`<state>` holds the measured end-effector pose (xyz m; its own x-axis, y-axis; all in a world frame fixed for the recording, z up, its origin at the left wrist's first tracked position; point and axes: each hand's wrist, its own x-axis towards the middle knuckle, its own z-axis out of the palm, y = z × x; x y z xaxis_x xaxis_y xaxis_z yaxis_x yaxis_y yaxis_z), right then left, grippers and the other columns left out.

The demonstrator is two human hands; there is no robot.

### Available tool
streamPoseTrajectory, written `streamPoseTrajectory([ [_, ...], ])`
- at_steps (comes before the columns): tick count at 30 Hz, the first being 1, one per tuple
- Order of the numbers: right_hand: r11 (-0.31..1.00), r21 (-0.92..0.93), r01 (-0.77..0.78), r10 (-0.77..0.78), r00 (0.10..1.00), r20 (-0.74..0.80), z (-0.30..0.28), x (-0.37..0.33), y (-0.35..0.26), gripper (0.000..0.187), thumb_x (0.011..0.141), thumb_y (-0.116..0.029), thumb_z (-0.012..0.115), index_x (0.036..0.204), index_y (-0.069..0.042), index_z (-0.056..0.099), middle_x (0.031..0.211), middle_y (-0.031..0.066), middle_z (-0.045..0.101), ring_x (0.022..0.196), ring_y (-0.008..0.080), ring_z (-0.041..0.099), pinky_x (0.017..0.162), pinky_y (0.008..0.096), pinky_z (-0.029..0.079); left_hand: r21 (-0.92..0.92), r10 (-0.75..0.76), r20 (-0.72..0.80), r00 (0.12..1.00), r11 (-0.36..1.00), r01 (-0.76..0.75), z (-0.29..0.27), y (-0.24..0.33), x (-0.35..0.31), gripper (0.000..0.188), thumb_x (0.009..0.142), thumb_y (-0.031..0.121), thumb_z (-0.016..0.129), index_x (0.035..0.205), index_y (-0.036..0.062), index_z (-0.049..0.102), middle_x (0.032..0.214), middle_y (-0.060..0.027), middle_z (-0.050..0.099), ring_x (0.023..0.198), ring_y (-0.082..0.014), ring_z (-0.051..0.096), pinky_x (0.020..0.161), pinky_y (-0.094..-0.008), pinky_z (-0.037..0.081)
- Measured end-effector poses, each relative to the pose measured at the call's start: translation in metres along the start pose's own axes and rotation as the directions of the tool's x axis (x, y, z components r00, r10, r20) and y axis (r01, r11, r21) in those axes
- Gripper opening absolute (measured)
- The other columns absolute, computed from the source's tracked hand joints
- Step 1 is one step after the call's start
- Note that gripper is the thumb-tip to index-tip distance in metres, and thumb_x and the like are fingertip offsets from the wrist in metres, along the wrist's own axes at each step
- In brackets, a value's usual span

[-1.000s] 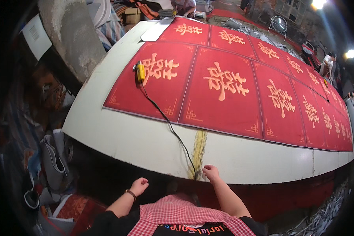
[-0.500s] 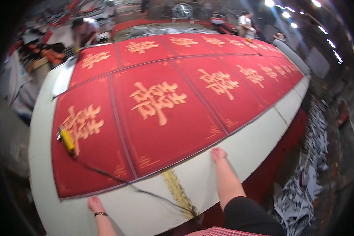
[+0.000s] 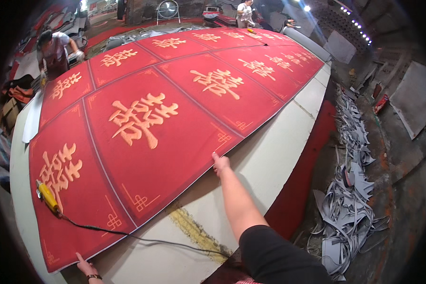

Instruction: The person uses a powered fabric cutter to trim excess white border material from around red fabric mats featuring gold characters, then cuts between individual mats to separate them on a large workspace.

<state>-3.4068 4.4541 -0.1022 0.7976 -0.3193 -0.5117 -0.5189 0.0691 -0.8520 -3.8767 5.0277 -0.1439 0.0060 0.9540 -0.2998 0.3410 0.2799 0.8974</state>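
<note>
A long red carpet sheet (image 3: 175, 137), printed in panels with gold characters and corner knots, covers most of a pale table (image 3: 265, 156). My left hand (image 3: 85, 266) pinches its near edge close to the left corner. Farther right along that edge, my right hand (image 3: 221, 164) holds it with the thumb on top and the other fingers hidden underneath. Between my hands the edge is raised a little, with shadow on the tabletop below. A yellow corded hand tool (image 3: 49, 198) lies on the leftmost panel, its black cord (image 3: 142, 239) running over the sheet's edge.
A co-worker (image 3: 56, 53) leans over the sheet's far left side; another person (image 3: 244, 13) stands at the far end. Grey offcuts (image 3: 348, 199) heap on the floor to the right. At the back stand a fan (image 3: 168, 11) and, on the sheet, a second yellow tool (image 3: 252, 31).
Both hands have taken hold of the sheet's near edge, which now sits raised off the table. The view has swung right, and the co-worker at left is more upright.
</note>
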Motion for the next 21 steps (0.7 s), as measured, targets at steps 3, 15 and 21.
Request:
streamPoseTrajectory([
  [3,0.996,-0.016,0.086,-0.086,0.996,-0.003,-0.022,0.004,-0.001,0.037,0.083,-0.040,0.069,0.079,-0.007,0.052,0.061,0.0022,0.048,0.045,0.0129,0.043,0.038,0.0285,0.033,0.108,0.058,-0.078,0.995,0.993,-0.050,0.011,-0.004,-0.014,0.054,0.086,0.054,0.059,0.081,0.0003,0.051,0.068,-0.0033,0.051,0.046,-0.0136,0.037,0.040,-0.0300,0.029],
  [15,0.988,-0.131,0.085,-0.104,0.983,-0.149,-0.042,-0.046,-0.012,0.039,0.087,-0.038,0.064,0.069,-0.006,0.050,0.052,0.0040,0.047,0.038,0.0147,0.041,0.034,0.0316,0.030,0.227,0.149,-0.108,0.983,0.966,-0.121,-0.013,0.002,-0.056,0.061,0.084,0.054,0.063,0.054,0.0006,0.053,0.048,-0.0078,0.051,0.040,-0.0213,0.047,0.039,-0.0360,0.040],
  [21,0.949,-0.315,0.010,-0.055,0.990,-0.134,-0.040,-0.018,0.000,0.046,0.083,-0.051,0.065,0.082,-0.006,0.057,0.058,0.0016,0.047,0.044,0.0133,0.045,0.036,0.0291,0.032,0.309,0.127,0.082,0.989,0.940,-0.146,-0.022,0.034,-0.083,0.072,0.082,0.052,0.065,0.105,-0.0159,0.059,0.091,-0.0223,0.063,0.076,-0.0266,0.060,0.056,-0.0386,0.055],
])
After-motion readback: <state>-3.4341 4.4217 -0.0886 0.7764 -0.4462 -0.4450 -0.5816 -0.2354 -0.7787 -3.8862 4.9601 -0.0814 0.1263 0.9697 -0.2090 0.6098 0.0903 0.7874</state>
